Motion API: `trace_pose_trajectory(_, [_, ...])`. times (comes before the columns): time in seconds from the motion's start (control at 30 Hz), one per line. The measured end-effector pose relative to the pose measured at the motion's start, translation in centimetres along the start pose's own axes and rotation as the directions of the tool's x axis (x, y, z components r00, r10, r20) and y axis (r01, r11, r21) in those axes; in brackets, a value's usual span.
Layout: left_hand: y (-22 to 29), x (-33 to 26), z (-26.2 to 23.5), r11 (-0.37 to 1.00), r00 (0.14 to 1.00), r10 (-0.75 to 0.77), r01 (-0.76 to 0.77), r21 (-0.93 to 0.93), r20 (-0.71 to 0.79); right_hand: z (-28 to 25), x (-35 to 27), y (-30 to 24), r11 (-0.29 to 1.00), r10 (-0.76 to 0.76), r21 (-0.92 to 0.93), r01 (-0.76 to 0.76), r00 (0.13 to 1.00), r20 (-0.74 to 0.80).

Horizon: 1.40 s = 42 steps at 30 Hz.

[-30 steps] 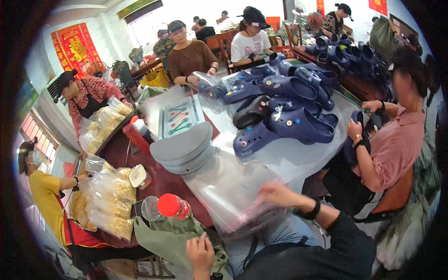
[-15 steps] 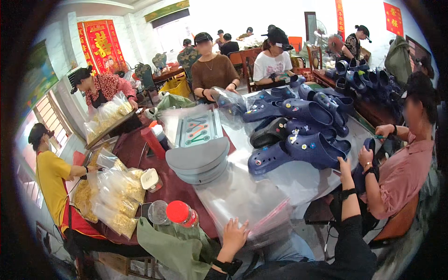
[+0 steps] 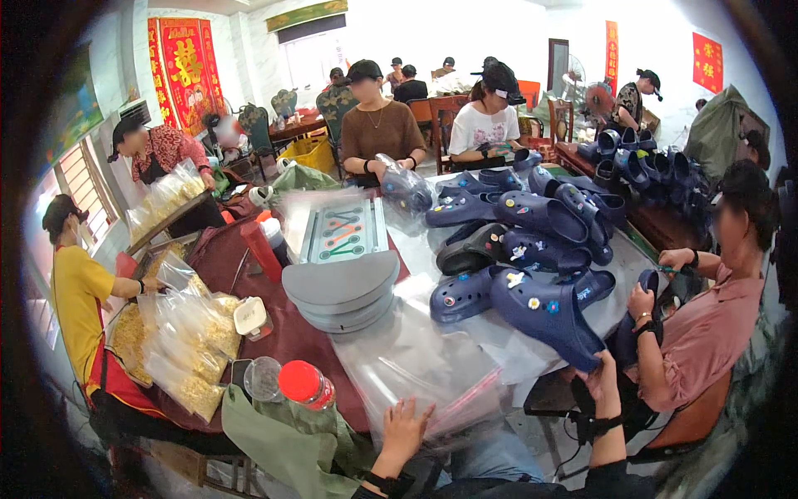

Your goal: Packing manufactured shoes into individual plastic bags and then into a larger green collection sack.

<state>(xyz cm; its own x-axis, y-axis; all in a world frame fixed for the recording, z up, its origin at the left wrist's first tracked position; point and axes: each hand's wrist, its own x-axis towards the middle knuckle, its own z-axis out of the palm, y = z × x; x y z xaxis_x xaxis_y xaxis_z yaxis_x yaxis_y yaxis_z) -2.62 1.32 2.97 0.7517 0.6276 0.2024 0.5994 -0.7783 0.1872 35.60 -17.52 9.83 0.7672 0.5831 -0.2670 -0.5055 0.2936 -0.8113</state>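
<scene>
My right hand (image 3: 602, 381) grips the heel end of a navy clog (image 3: 559, 320), which tilts down toward me from the front of the pile. Small coloured charms dot its toe. On the near edge of a stack of clear plastic bags (image 3: 424, 353) rests my left hand (image 3: 404, 426), fingers spread and holding nothing. More navy clogs (image 3: 532, 212) are heaped beyond, with a black clog (image 3: 472, 249) among them. One navy clog (image 3: 459, 298) lies just left of the one I hold.
Grey curved pieces (image 3: 339, 287) are stacked left of the bags. A red-lidded jar (image 3: 306, 384) and a clear jar (image 3: 263, 379) stand near my left arm. Co-workers sit around; across the table, one handles a bagged clog (image 3: 407, 190). Filled bags (image 3: 195, 378) lie at left.
My right hand has closed on the front clog and pulled its heel toward me, off the pile's edge. My left hand has stayed on the bags. The view has shifted slightly.
</scene>
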Motion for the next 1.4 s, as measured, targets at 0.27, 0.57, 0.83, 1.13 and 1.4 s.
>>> trace_pose_trajectory(0.27, [-1.1,0.6,1.9,0.997,0.997,0.016,-0.01,0.072,-0.081,1.6,-1.7,2.7,0.975,0.217,0.012,-0.222,0.962,0.164])
trace_pose_trajectory(0.57, [-1.7,1.1,0.2,0.961,0.993,-0.106,0.091,-0.26,-0.044,6.6,-1.8,5.3,0.943,0.333,-0.143,-0.302,0.876,0.349])
trace_pose_trajectory(0.83, [-3.3,1.3,0.7,0.926,0.955,-0.016,-0.098,-0.365,-0.297,5.9,-1.7,6.1,0.923,0.385,-0.145,-0.357,0.84,0.381])
trace_pose_trajectory(1.13, [-2.5,1.0,0.4,0.925,0.964,-0.212,0.145,-0.352,-0.161,5.3,-4.1,4.3,0.933,0.355,-0.105,-0.344,0.838,0.415])
trace_pose_trajectory(1.4, [-2.8,2.9,-2.3,0.89,0.91,-0.235,0.06,-0.453,-0.341,3.0,-4.9,-0.2,0.913,0.402,-0.251,-0.322,0.815,0.417])
